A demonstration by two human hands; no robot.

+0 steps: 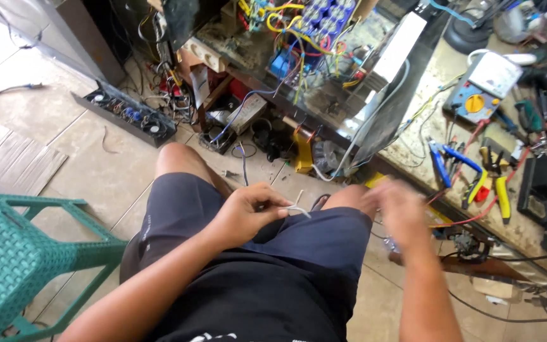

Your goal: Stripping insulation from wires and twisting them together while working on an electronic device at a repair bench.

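I sit with dark shorts (267,234) over my knees. My left hand (248,212) pinches a short piece of white wire (297,206) above my lap, its end sticking out to the right. My right hand (400,212) is blurred by motion, raised over my right knee near the workbench's edge (438,190); whether it holds anything is unclear. An opened electronic chassis (324,57) full of coloured wires lies on the bench beyond my knees.
A yellow-dial multimeter (484,85), blue and yellow pliers (463,168) and other tools lie on the bench at right. A green plastic stool (26,253) stands at left. A long circuit unit (125,117) and scattered parts rest on the tiled floor.
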